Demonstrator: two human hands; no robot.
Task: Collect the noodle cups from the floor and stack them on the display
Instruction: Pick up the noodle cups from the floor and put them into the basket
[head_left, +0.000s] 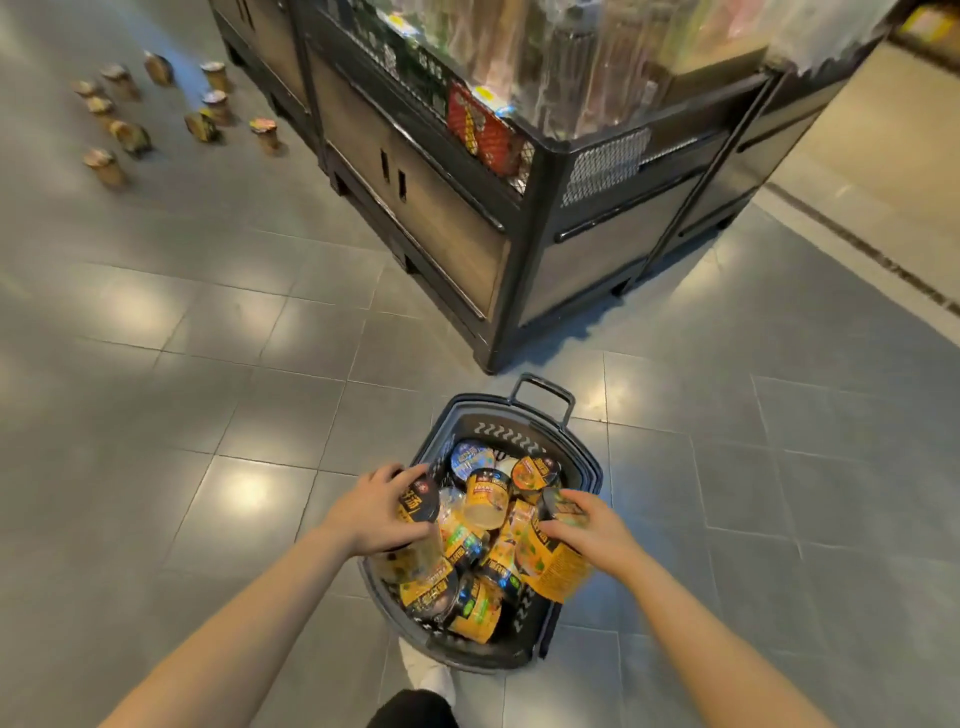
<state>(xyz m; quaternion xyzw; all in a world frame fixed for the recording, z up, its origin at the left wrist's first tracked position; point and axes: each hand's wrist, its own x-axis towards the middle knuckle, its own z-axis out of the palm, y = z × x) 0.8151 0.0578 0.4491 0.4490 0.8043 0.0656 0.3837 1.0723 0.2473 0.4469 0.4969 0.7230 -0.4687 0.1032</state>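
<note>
Low in the centre of the frame, a dark shopping basket (582, 467) stands on the grey tiled floor (182, 364), heaped with noodle cups (485, 499) lying at all angles. One cup with a black-and-yellow lid (418, 506) is gripped by the left hand (376, 514), its fingers curled over the rim; a second, orange-sided cup (558, 564) is held by the right hand (589, 530), fingers wrapped across its top. More cups (156, 111) are seen at the upper left of the frame — some upright, some tipped — well apart from the basket. The display (519, 171), a dark-framed stand with mesh-fronted shelves, rises at upper centre, just beyond the basket.

The cups are judged light and thin-walled, easily dented if squeezed, with glossy wrap that may slip. A hold around the stiffer rim or across the lid is thought safest — the tapered sides less so. Stacking is likely to call for level, upright placement, since a loose column of such cups could topple.
</note>
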